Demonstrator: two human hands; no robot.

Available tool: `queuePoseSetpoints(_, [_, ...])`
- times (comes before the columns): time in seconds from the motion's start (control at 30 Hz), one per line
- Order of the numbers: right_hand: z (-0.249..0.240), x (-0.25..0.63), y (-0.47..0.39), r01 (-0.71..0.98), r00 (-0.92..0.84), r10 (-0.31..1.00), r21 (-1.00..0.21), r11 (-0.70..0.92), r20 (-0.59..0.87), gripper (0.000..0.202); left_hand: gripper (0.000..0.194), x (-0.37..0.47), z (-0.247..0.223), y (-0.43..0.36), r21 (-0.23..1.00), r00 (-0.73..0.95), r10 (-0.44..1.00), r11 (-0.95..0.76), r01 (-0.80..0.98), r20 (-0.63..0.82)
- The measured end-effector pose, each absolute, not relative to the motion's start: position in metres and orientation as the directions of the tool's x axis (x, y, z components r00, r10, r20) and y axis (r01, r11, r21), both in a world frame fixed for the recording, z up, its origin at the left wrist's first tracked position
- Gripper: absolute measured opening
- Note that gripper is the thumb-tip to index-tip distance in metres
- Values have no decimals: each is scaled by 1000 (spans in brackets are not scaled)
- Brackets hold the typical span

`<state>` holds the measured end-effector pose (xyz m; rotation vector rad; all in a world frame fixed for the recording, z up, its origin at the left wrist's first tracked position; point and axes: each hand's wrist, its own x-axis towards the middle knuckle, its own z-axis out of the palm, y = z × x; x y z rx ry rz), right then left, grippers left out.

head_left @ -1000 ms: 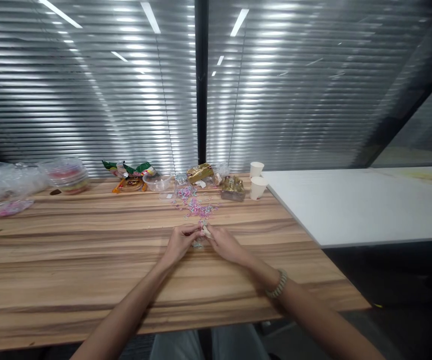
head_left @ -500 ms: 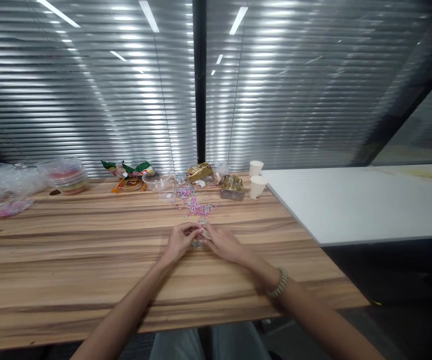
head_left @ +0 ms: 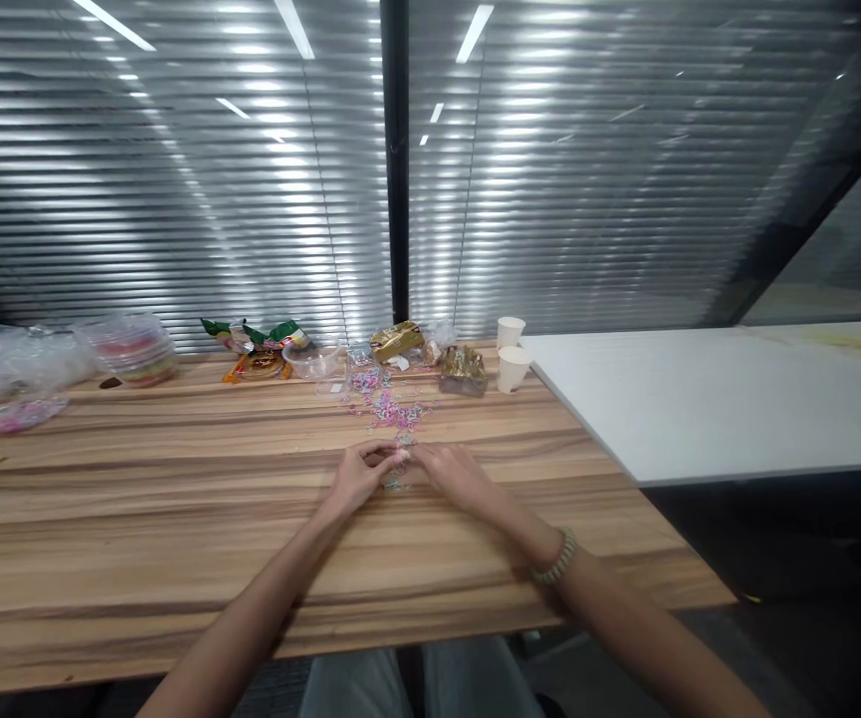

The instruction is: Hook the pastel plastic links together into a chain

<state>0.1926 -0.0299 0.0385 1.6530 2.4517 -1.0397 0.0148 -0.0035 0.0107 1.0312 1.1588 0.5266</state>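
Note:
My left hand [head_left: 356, 477] is closed in a pinch, thumb and fingertips meeting on something small and pale that I cannot make out. Opposite it, my right hand [head_left: 451, 473] has its fingers drawn together, the tips meeting the left fingertips; a bracelet circles that wrist. Whatever the right fingers hold is hidden. Just beyond both hands lies a scattered heap of tiny pink, lilac and pale blue pieces [head_left: 394, 411], too small to name. A few greenish pieces [head_left: 394, 484] lie on the wood between and below my hands.
Along the back of the wooden table [head_left: 161, 529] stand a clear plastic bowl [head_left: 314, 362], green snack wrappers [head_left: 280, 336], a gold packet [head_left: 397, 341], a gold-topped box [head_left: 464, 371] and paper cups [head_left: 512, 369]. Stacked containers [head_left: 127, 349] and plastic bags [head_left: 18, 369] sit at left.
My right hand's fingers have shifted and straightened slightly at the left fingertips. The left hand keeps its pinch in nearly the same place.

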Motion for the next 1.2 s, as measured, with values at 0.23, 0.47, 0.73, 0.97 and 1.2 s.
queuePoseSetpoints(0.23, [35,192,-30,828,-404,840,-535,168,-362,30,39,12,8,-2,890,373,809,396,226,-454])
queuePoseSetpoints(0.47, [41,189,-30,833,-430,832,-510,214,-352,29,33,13,12,0,908,389,833,288,303,-394])
queuePoseSetpoints(0.73, [34,186,-34,787,-382,871,-602,132,-308,26,31,15,18,2,905,390,823,326,272,-413])
queuePoseSetpoints(0.97, [22,184,-31,577,-162,941,-802,-155,-299,30,30,16,27,5,927,472,805,252,278,-360])
queuePoseSetpoints(1.2, [19,177,-27,294,-140,911,-895,-335,-387,37,22,16,44,5,953,557,782,297,58,-278])
